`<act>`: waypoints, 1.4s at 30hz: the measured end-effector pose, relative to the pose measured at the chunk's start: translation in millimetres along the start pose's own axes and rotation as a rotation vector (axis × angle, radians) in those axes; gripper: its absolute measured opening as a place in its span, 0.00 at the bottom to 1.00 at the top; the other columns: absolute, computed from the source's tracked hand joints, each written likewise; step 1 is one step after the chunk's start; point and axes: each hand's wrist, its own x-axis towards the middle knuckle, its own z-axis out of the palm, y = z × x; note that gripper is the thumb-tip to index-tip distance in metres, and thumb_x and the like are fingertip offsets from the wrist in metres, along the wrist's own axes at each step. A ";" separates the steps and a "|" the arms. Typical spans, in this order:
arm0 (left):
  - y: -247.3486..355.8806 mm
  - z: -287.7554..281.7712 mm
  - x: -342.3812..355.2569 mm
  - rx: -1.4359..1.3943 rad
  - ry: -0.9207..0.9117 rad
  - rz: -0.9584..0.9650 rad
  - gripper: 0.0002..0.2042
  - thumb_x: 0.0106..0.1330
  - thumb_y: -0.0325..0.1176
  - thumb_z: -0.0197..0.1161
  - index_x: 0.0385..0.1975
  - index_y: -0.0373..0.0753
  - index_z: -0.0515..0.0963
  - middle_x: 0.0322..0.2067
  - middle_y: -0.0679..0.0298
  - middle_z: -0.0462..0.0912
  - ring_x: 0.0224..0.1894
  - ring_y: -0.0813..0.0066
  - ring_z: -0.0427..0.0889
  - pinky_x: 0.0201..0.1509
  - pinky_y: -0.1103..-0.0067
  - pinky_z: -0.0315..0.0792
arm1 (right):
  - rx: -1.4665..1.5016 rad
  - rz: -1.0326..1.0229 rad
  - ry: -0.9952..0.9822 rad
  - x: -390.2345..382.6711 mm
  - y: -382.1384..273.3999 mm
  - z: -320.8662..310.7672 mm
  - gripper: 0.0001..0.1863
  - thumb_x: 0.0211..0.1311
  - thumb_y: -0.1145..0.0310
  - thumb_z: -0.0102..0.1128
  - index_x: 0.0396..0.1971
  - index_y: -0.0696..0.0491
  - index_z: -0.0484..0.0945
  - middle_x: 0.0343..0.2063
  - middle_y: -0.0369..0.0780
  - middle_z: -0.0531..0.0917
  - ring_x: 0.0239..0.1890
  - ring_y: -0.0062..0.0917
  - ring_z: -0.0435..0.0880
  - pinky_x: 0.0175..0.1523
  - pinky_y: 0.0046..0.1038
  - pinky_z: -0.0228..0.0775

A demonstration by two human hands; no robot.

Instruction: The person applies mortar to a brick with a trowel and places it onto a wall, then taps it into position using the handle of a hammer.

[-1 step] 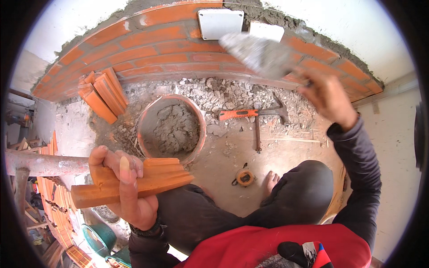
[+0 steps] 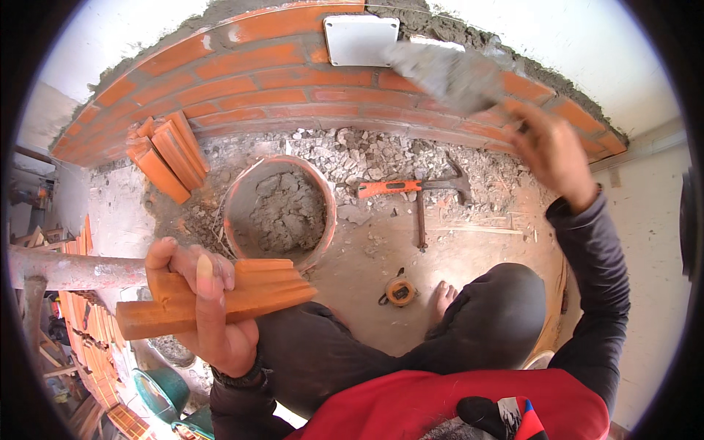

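Note:
My left hand (image 2: 213,308) is wrapped round an orange ridged brick piece (image 2: 268,293), held at the lower left above my knee. In my right hand (image 2: 554,158) is a trowel (image 2: 447,77), its blade coated grey and blurred by motion. The blade is in front of the brick wall (image 2: 257,62), just right of a white square cover plate (image 2: 359,40), and partly hides a second white piece (image 2: 433,42). Along the wall's top runs rough grey mortar (image 2: 418,26). A round bucket (image 2: 331,220) holding wet mortar (image 2: 286,213) stands between my knees and the wall.
Several brick pieces (image 2: 169,158) lean together near the wall at left. Rubble (image 2: 381,154) lines its foot, with an orange-handled hammer (image 2: 392,188) lying there. A tape measure (image 2: 400,292) lies by my foot. A thick pole (image 2: 88,269) juts in from the left, above green buckets (image 2: 158,389).
My right hand has moved a little right and down with the trowel, uncovering more of the white cover plate. My left hand and its brick piece stay almost still.

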 end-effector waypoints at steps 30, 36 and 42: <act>6.8 -1.9 -8.1 -0.003 -0.024 0.003 0.25 0.65 0.24 0.56 0.62 0.30 0.60 0.32 0.69 0.62 0.33 0.81 0.63 0.38 0.82 0.62 | 1.986 0.544 -0.274 0.8 -90.1 161.7 0.19 0.76 0.51 0.45 0.30 0.50 0.68 0.14 0.35 0.70 0.14 0.22 0.71 0.19 0.24 0.67; 16.0 -6.4 -12.1 0.066 0.011 0.014 0.25 0.66 0.27 0.56 0.62 0.31 0.60 0.32 0.69 0.61 0.33 0.81 0.62 0.38 0.80 0.61 | 2.064 0.588 -0.091 18.3 -105.6 177.7 0.17 0.74 0.52 0.49 0.30 0.49 0.67 0.15 0.35 0.71 0.13 0.22 0.71 0.20 0.27 0.71; 18.3 -4.8 -11.0 0.107 0.002 0.019 0.24 0.66 0.28 0.56 0.61 0.31 0.61 0.32 0.69 0.62 0.33 0.81 0.61 0.37 0.81 0.61 | 1.948 0.658 -0.035 20.8 -102.4 194.4 0.16 0.75 0.55 0.48 0.29 0.50 0.68 0.14 0.35 0.71 0.13 0.20 0.70 0.19 0.27 0.70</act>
